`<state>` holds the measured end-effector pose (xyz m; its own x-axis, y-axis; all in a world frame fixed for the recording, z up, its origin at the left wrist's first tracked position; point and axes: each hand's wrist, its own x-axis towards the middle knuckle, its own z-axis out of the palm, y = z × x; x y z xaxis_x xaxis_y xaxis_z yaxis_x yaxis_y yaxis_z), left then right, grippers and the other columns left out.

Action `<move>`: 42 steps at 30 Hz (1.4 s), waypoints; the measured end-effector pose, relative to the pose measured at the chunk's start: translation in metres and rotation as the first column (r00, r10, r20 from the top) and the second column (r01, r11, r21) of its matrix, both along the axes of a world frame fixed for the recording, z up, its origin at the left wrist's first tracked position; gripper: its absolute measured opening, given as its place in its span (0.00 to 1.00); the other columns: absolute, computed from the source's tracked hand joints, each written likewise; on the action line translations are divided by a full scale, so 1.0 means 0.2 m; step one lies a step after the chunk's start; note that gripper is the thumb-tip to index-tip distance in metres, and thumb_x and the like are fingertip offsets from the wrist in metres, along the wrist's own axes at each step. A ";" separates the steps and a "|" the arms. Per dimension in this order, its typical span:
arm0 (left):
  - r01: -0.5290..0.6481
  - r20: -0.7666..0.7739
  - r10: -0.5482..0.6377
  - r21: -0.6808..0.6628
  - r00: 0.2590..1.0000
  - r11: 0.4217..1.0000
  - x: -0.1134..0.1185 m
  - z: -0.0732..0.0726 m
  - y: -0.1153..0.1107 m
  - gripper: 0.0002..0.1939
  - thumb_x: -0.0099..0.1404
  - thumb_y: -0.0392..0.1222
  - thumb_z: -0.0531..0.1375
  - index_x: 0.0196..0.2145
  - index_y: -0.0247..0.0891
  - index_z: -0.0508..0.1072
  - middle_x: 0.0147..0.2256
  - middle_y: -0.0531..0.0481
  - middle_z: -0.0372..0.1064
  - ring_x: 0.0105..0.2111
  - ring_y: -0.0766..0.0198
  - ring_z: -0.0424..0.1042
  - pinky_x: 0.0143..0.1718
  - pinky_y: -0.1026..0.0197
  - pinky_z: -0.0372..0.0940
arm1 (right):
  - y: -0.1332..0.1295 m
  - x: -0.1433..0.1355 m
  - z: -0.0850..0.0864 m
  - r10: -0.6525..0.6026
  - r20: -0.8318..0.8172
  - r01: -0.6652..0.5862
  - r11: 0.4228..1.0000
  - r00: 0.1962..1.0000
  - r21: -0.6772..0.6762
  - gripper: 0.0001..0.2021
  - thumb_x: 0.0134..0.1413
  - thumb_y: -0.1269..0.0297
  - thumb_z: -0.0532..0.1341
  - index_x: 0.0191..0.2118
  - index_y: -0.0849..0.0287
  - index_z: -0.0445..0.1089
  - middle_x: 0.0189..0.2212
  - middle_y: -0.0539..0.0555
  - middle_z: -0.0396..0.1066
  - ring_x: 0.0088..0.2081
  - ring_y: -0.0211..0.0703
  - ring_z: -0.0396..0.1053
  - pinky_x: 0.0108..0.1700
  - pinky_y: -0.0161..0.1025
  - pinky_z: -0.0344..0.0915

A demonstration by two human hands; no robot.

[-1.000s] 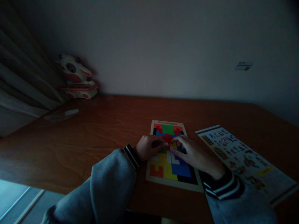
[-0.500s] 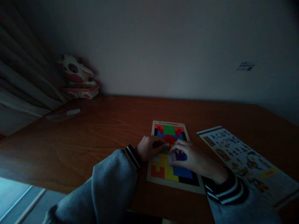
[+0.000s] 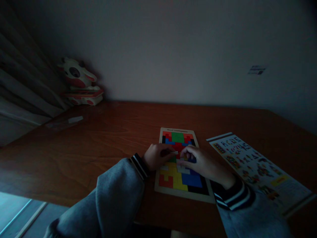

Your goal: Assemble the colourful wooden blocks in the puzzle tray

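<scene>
A wooden block puzzle board lies on the table, covered in red, green, blue, yellow, black and white pieces. My left hand rests over its left side, thumb and forefinger pinching a small white puzzle piece. Over the right side is my right hand, its thumb and curled fingers apart above the board. Just below that thumb a white piece lies among the others. Both hands cover part of the middle of the board.
To the right lies a printed pattern sheet. At the back left corner a toy cow sits by the curtain. A clear plastic bag with a white label lies in front of it. The wall closes off the table's back.
My right hand has shifted slightly and its fingers have loosened; the white piece below its thumb now shows more. My left hand keeps its pinch. The whole view has slid a little.
</scene>
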<state>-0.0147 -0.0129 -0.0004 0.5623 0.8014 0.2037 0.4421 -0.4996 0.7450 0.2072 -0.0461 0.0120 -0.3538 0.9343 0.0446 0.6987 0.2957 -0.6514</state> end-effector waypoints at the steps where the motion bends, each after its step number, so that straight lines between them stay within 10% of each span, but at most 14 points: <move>1: 0.000 -0.006 0.000 -0.002 1.000 1.000 0.00 0.00 0.00 0.10 0.66 0.44 0.62 0.41 0.38 0.79 0.34 0.51 0.77 0.29 0.68 0.71 0.31 0.67 0.64 | 0.00 0.00 0.01 -0.016 -0.012 0.016 1.000 1.000 0.000 0.12 0.57 0.52 0.63 0.36 0.56 0.70 0.30 0.50 0.68 0.31 0.39 0.66 0.33 0.36 0.63; 11: 0.015 0.044 -0.019 0.091 0.999 0.996 -0.01 -0.01 0.00 0.11 0.65 0.46 0.63 0.41 0.39 0.79 0.35 0.50 0.77 0.31 0.66 0.73 0.33 0.66 0.66 | -0.01 -0.02 0.06 0.013 -0.157 0.000 0.997 0.988 0.081 0.11 0.62 0.53 0.58 0.41 0.54 0.72 0.36 0.52 0.75 0.37 0.41 0.72 0.41 0.39 0.68; 42: 0.023 -0.001 -0.023 0.137 1.000 0.990 0.00 -0.01 -0.01 0.08 0.64 0.43 0.64 0.39 0.38 0.79 0.32 0.51 0.77 0.27 0.68 0.71 0.31 0.66 0.64 | -0.02 0.08 0.11 0.161 0.135 -0.153 0.986 0.978 -0.066 0.11 0.49 0.63 0.67 0.40 0.55 0.71 0.39 0.51 0.68 0.39 0.41 0.66 0.41 0.38 0.63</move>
